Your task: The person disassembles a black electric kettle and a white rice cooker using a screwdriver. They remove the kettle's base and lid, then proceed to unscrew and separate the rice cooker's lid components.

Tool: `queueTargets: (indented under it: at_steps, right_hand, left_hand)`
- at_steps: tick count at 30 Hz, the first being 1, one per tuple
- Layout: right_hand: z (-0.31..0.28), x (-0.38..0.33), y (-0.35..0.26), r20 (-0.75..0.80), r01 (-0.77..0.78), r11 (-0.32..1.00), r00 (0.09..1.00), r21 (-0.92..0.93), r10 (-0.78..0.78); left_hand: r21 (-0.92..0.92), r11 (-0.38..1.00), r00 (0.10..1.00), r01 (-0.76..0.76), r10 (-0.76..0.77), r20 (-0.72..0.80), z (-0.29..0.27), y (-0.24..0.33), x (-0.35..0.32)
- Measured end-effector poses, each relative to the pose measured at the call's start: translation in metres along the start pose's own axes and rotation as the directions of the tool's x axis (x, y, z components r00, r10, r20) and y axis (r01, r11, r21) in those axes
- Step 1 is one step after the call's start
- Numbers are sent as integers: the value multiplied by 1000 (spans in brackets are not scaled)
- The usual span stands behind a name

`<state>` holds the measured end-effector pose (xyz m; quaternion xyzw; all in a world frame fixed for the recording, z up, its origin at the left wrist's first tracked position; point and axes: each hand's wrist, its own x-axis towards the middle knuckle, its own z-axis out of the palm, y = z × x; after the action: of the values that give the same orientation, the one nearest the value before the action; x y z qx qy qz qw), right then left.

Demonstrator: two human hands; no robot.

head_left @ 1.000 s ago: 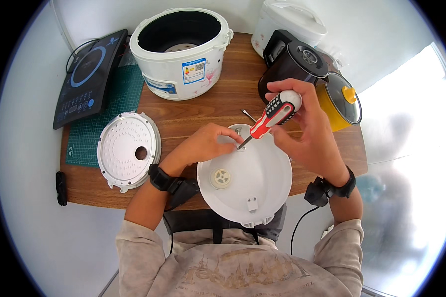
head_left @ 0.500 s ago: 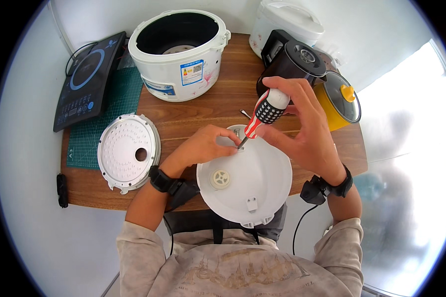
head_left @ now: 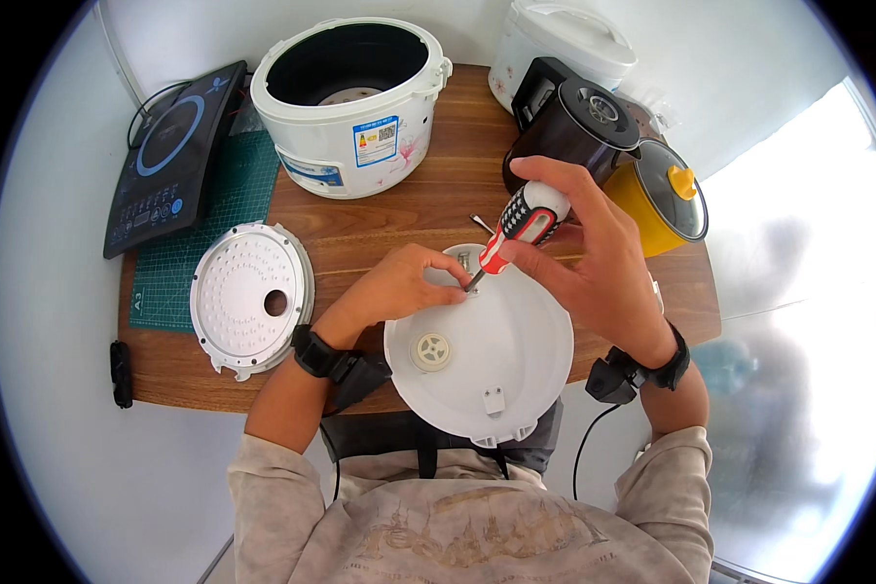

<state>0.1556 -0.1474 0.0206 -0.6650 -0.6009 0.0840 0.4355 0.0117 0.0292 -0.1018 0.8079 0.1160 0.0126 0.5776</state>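
My right hand (head_left: 603, 273) grips a screwdriver (head_left: 524, 220) by its white, red and black handle, patterned with stars and stripes. The tool slants down to the left. Its tip meets a small metal fitting at the far edge of a white rice cooker lid shell (head_left: 516, 341), which lies hollow side up at the table's near edge. At that tip, my left hand (head_left: 407, 287) pinches with thumb and forefinger. Whatever sits between those fingers is too small to make out. A round cream vent piece (head_left: 431, 351) shows inside the shell.
A perforated inner lid plate (head_left: 234, 302) lies left of the shell on a green cutting mat (head_left: 156, 292). Behind stand a white rice cooker body (head_left: 360, 161), a tilted induction cooktop (head_left: 156, 185), a dark kettle (head_left: 555, 127), a yellow pot (head_left: 642, 209) and another white cooker (head_left: 526, 49).
The screwdriver handle has turned about its axis, and a red-edged side now faces up. My right fingers have shifted slightly with it. My left hand stays at the tip.
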Motion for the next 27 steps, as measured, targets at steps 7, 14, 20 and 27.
queueTargets:
  at_steps: [7, 14, 20, 27]
  right_hand:
    - [0, -7, 3, -75, 4, 993, 997, 120, 5]
    - [-10, -19, 12, -166, -31, 974, 984, 226, 70]
    - [-21, -34, 17, -286, -1, 941, 952, 339, 105]
    - [-28, -49, 17, -319, 15, 951, 944, 309, 89]
  left_hand:
    - [32, 997, 998, -67, 68, -2, 0, 0, 1]
    - [74, 995, 997, -71, 73, -32, -2, 12, -1]
    - [95, 993, 998, -66, 64, 20, -14, 16, -4]
    - [200, 966, 986, -165, 163, 23, -20, 23, -11]
